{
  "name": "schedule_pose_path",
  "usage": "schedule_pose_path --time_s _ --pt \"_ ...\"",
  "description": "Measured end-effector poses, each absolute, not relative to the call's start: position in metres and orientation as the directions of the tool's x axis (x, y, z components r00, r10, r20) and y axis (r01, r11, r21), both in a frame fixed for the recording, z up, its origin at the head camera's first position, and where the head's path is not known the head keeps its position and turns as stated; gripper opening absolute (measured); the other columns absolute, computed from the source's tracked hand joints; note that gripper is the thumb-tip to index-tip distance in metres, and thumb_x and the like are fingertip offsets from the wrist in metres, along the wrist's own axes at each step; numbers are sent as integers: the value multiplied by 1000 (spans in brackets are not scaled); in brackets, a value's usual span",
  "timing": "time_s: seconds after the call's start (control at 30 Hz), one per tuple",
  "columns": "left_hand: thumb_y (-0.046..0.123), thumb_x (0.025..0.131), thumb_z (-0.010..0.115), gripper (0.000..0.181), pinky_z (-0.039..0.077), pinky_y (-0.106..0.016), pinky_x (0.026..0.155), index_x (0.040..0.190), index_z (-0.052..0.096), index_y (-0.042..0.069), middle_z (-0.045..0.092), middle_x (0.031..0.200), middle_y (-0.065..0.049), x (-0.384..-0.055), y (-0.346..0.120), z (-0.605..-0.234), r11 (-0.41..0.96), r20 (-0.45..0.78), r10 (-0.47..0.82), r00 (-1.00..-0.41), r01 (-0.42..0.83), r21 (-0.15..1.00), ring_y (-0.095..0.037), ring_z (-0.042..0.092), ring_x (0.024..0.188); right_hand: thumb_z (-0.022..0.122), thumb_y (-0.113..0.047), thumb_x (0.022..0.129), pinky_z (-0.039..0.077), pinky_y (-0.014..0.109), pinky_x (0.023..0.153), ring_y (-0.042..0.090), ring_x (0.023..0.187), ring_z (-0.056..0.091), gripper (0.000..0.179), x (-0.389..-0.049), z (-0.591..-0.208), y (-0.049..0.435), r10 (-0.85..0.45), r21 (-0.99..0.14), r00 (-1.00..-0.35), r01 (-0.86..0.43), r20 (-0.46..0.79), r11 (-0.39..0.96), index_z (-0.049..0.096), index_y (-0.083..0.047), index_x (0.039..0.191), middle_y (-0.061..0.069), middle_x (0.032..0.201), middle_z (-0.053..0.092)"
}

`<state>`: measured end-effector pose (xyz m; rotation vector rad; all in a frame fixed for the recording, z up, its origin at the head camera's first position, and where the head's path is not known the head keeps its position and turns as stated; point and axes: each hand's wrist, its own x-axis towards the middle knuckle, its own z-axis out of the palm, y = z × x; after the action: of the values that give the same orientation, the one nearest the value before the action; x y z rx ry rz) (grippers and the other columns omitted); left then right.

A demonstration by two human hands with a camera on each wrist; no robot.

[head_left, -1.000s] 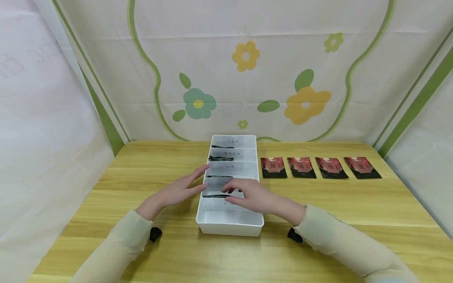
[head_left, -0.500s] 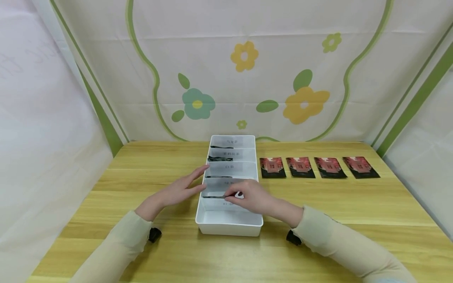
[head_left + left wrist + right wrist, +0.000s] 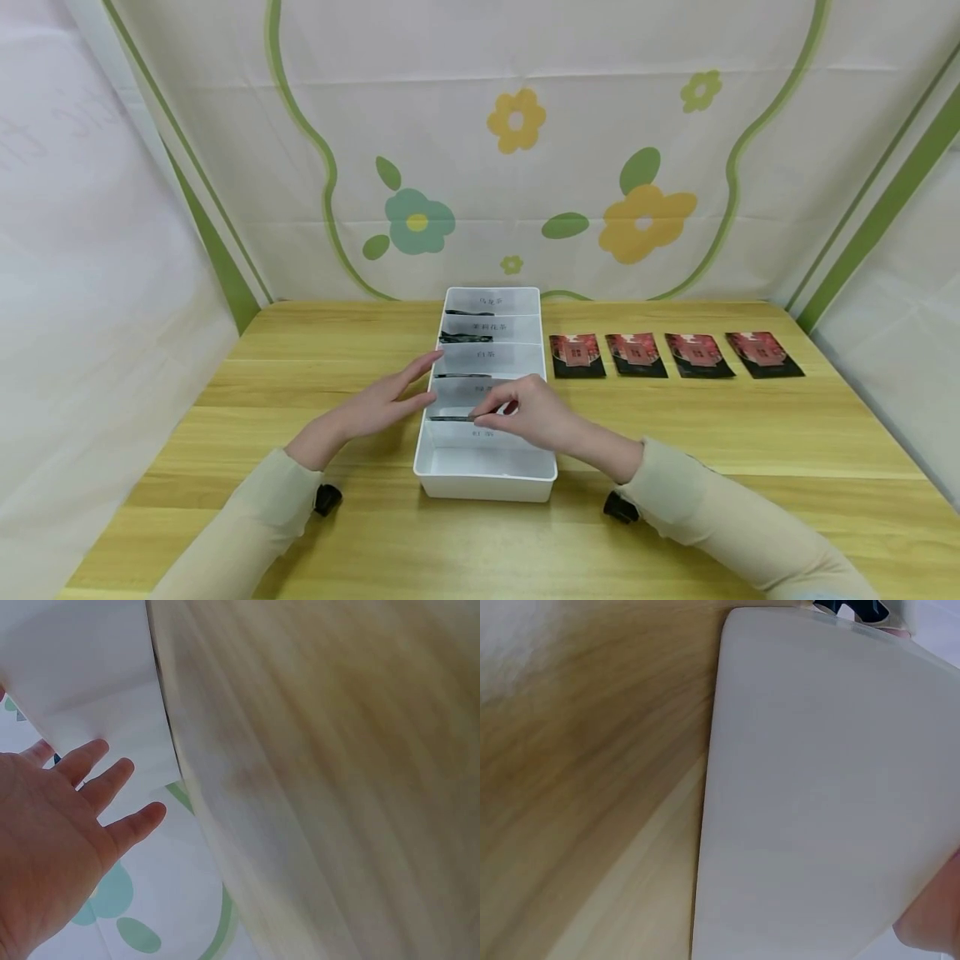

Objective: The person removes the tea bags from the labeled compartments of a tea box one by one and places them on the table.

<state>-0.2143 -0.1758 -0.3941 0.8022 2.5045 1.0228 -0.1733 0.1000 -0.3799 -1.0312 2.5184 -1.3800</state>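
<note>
A long white divided box (image 3: 486, 489) stands mid-table, with printed labels on its compartment walls. My right hand (image 3: 531, 414) reaches over its right rim and pinches the edge of a dark tea sachet (image 3: 448, 418) between thumb and fingers; this sachet stands on edge in the second compartment from the front. In the right wrist view, a finger (image 3: 934, 919) shows at the rim, while the box side hides the sachet. My left hand (image 3: 375, 407) has its fingers extended against the box's left side. The left wrist view shows these fingers (image 3: 109, 784) spread along the white wall.
Other dark sachets stand in compartments behind, among them a thicker bunch (image 3: 467, 337). Right of the box, several red-and-black tea sachets lie flat in a row, the nearest sachet (image 3: 577, 357) close to the box. A flowered cloth (image 3: 517, 183) hangs behind the wooden table (image 3: 300, 333).
My right thumb and fingers have closed from a spread pose onto the sachet's edge. My left hand has stayed against the box.
</note>
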Motion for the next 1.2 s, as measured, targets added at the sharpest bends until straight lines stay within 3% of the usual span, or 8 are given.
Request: schedule_pose_path --time_s 0.3,0.5,0.93,1.2 --pt "44 101 48 65 23 -56 110 156 14 37 20 159 1 -214 -176 -394 588 -80 603 -794 375 717 -25 26 142 69 -10 90 55 35 70 8 77 63 10 -172 -377 103 -558 -820 -806 -448 199 355 78 -12 92 -8 88 72" --pt "48 100 48 66 24 -57 109 156 14 37 21 159 -1 -214 -176 -394 590 -83 602 -794 372 717 -27 26 142 68 -6 91 56 33 70 9 78 65 12 -170 -377 104 -500 -819 -821 -474 277 324 78 -9 97 -3 91 73" --pt "51 99 47 67 26 -56 109 156 14 36 23 158 -2 -216 -177 -397 604 -74 606 -792 398 690 -28 29 140 71 6 84 56 28 65 14 78 70 16 -177 -373 118 -405 -624 -671 -736 620 264 77 -4 95 3 92 74" --pt "47 101 47 66 25 -56 109 156 13 37 22 158 -1 -217 -178 -398 589 -67 613 -788 399 703 -28 27 141 72 13 79 54 22 64 13 75 69 23 -177 -352 140 -307 -527 -588 -808 748 264 76 -3 95 7 93 74"
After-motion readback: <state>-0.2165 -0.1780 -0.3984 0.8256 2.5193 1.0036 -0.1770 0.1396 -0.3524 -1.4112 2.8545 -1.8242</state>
